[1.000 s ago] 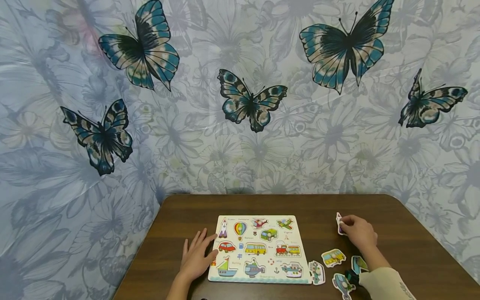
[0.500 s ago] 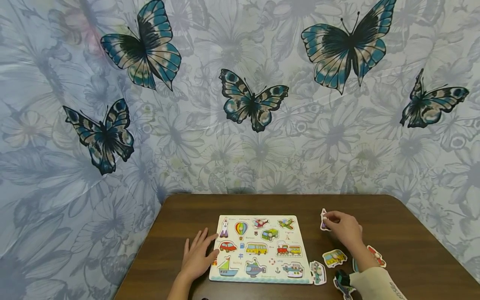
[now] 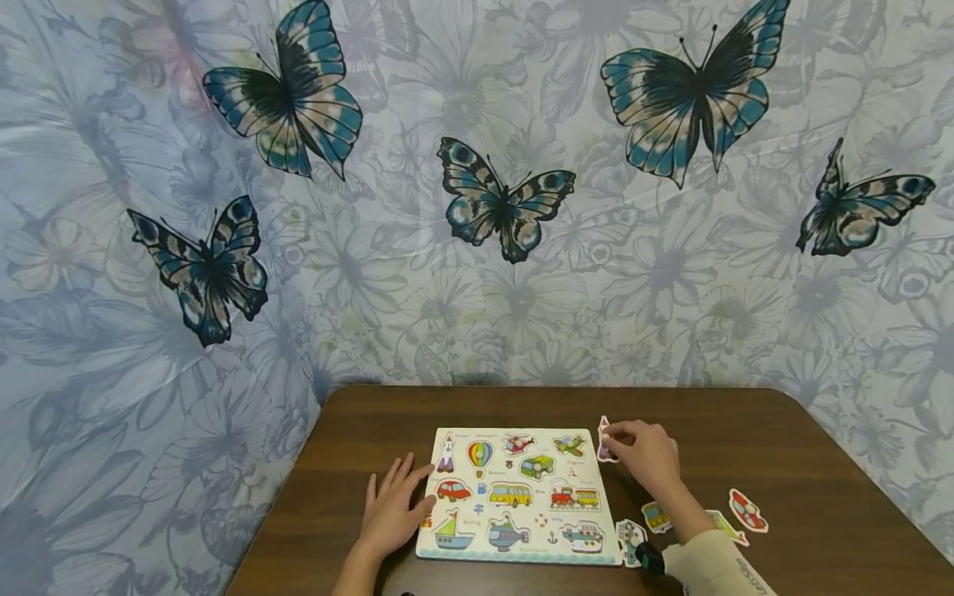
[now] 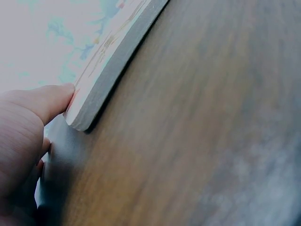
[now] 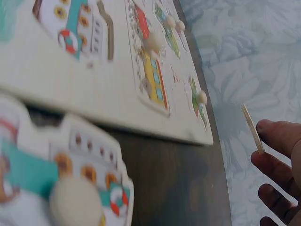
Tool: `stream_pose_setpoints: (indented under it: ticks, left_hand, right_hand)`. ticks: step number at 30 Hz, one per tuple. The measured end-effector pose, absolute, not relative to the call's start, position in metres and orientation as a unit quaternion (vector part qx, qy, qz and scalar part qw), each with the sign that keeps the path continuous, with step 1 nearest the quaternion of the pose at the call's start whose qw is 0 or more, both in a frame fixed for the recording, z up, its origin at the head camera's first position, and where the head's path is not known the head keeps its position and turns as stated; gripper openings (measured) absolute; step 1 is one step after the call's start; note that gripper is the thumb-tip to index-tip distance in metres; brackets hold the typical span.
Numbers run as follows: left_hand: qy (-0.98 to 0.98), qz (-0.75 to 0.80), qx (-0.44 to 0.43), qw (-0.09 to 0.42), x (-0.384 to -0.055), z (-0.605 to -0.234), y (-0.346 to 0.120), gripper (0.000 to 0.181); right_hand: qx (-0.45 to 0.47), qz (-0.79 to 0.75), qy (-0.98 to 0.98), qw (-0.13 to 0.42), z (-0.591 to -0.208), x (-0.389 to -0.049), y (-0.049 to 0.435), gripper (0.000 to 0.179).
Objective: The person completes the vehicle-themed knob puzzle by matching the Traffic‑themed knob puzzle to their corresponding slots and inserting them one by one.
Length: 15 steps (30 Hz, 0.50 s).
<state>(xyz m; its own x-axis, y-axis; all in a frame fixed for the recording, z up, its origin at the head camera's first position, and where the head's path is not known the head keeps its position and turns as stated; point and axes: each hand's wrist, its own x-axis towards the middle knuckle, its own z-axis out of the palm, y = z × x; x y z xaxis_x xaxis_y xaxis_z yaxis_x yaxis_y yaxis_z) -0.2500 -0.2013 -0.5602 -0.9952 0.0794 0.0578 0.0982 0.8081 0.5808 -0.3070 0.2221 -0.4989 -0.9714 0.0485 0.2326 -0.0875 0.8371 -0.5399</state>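
Note:
Between thumb and fingers, my right hand (image 3: 648,455) pinches a rocket puzzle piece (image 3: 604,443), held upright at the board's upper right corner. In the right wrist view that piece (image 5: 253,129) appears edge-on. The puzzle board (image 3: 585,515) shows vehicle pictures, and its rocket picture (image 3: 445,454) is at the upper left. My left hand (image 3: 391,509) rests at the board's left edge with fingers spread. In the left wrist view, its thumb (image 4: 54,100) touches the board's edge. Knobs stand on the board's train (image 5: 153,77) and fighter plane (image 5: 196,106).
A ship piece (image 3: 630,542) with a round knob lies against the board's lower right edge. Beyond it are a bus piece (image 3: 655,516), a green-edged piece (image 3: 729,528) and a red car piece (image 3: 748,510). The right forearm covers part of this group. A patterned cloth (image 3: 522,331) hangs behind the table (image 3: 358,410).
My right hand has carried the rocket piece leftward, from the table's right side to the board's upper right corner. The red car piece has come into view. My left hand has stayed put.

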Motion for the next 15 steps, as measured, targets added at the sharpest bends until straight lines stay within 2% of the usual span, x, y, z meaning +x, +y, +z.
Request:
stream_pose_setpoints:
  ticks: [15]
  left_hand:
    - [-0.950,-0.308,-0.049,0.020,-0.248,-0.559,-0.201,0.051]
  right_hand:
    - [0.040,0.310,-0.939,0.142,-0.509,-0.304,0.157,0.012]
